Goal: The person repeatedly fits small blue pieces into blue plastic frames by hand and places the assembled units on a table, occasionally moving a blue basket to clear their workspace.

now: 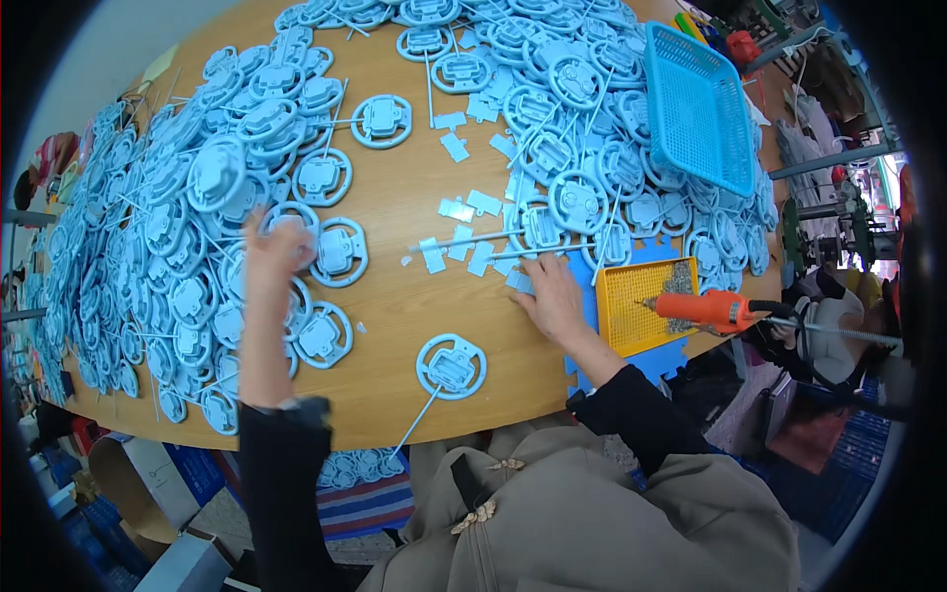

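Observation:
My left hand [281, 247], smeared by motion, is over the right edge of a big heap of light-blue plastic toy steering wheels [187, 237]. Whether it holds one of them cannot be made out. My right hand [554, 301] rests low on the table with thumb and fingers apart. Between them lies a small light-blue rectangular cover [520, 283], and the fingertips are beside the thin rod of another wheel [542, 229]. Several more small covers [457, 209] are scattered just beyond. One wheel with a rod [452, 367] lies back side up, alone, close to my body.
A yellow basket [623, 314] holding small metal screws stands right of my right hand on a blue mat [659, 361]. An orange electric screwdriver [712, 311] hangs over it. A blue basket [698, 109] sits on the right-hand heap of wheels. The wooden table's [395, 405] near edge curves before me.

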`<action>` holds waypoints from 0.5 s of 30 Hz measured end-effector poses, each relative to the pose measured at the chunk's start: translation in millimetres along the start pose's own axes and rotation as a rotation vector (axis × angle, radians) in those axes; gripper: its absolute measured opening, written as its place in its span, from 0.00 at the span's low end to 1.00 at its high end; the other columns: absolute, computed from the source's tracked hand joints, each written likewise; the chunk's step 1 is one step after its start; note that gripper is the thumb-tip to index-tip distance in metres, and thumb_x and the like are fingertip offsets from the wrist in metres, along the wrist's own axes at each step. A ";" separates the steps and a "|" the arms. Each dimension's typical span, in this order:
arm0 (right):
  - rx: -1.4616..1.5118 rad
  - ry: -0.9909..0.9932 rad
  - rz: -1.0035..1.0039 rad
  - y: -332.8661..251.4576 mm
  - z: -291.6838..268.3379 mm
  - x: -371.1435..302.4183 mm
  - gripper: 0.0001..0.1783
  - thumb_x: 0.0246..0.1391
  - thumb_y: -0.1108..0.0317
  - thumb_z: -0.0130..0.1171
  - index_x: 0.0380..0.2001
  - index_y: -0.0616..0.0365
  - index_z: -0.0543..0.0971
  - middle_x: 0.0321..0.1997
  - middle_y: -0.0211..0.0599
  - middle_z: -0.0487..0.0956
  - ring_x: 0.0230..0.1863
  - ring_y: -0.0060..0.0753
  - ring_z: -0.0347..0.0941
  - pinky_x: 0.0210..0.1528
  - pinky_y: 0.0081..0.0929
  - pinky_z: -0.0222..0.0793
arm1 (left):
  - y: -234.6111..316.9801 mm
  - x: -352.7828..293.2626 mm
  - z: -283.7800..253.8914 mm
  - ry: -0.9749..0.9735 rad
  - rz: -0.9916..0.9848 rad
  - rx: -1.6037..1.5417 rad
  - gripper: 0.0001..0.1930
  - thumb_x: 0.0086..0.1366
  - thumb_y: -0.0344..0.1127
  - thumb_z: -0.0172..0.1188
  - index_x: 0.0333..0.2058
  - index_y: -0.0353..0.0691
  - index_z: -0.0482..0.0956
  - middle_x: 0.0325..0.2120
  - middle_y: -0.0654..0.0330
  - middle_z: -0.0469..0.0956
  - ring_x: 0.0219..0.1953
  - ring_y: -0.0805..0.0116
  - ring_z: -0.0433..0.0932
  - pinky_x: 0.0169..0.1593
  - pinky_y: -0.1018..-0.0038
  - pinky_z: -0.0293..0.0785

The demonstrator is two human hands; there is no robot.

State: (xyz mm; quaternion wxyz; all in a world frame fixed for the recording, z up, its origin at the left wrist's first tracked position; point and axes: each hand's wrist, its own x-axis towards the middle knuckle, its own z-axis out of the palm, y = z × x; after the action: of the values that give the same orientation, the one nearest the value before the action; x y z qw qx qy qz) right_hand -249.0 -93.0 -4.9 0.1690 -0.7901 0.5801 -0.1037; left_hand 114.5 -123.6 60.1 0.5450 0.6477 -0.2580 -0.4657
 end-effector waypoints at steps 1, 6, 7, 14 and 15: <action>-0.027 -0.004 -0.038 -3.2 0.0 4.3 0.20 0.42 0.63 0.65 0.40 0.58 0.75 0.37 0.41 0.71 0.41 0.45 0.69 0.41 0.39 0.69 | -21.4 -13.7 1.3 -0.127 0.010 0.227 0.21 0.54 0.33 0.62 0.46 0.37 0.70 0.31 0.61 0.76 0.28 0.73 0.73 0.33 0.74 0.72; -0.019 0.059 -0.153 10.1 3.2 8.0 0.13 0.46 0.65 0.61 0.36 0.57 0.75 0.35 0.40 0.73 0.39 0.46 0.71 0.37 0.39 0.70 | -78.5 -144.3 61.9 -0.463 0.460 1.129 0.39 0.43 0.45 0.73 0.53 0.40 0.67 0.40 0.54 0.72 0.40 0.60 0.72 0.42 0.65 0.68; 0.009 0.091 -0.179 13.5 1.5 9.7 0.11 0.48 0.65 0.60 0.35 0.56 0.75 0.33 0.40 0.73 0.37 0.46 0.72 0.36 0.39 0.70 | -80.8 -160.0 65.7 -0.462 0.451 1.132 0.39 0.43 0.45 0.73 0.53 0.40 0.67 0.40 0.54 0.72 0.40 0.60 0.72 0.42 0.65 0.68; 0.623 -0.158 -0.013 -36.2 5.0 -21.2 0.06 0.53 0.69 0.55 0.31 0.58 0.77 0.30 0.43 0.76 0.33 0.49 0.73 0.34 0.40 0.68 | -116.3 -178.7 57.8 -0.292 0.421 1.194 0.52 0.33 0.51 0.75 0.57 0.36 0.62 0.46 0.53 0.69 0.46 0.55 0.66 0.49 0.60 0.58; 0.641 -0.126 -0.075 -53.7 10.9 -31.0 0.05 0.51 0.69 0.57 0.31 0.58 0.77 0.29 0.42 0.76 0.33 0.48 0.73 0.33 0.39 0.68 | -117.9 -179.6 56.3 -0.246 0.408 1.149 0.52 0.33 0.52 0.75 0.57 0.35 0.62 0.46 0.53 0.69 0.46 0.55 0.66 0.50 0.60 0.58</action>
State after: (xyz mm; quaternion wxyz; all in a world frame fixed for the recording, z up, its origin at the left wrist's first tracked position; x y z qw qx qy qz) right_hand -207.3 -47.4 6.9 0.4408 -0.7224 0.4766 -0.2379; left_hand -33.6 33.5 8.0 0.1534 0.7169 -0.6468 -0.2102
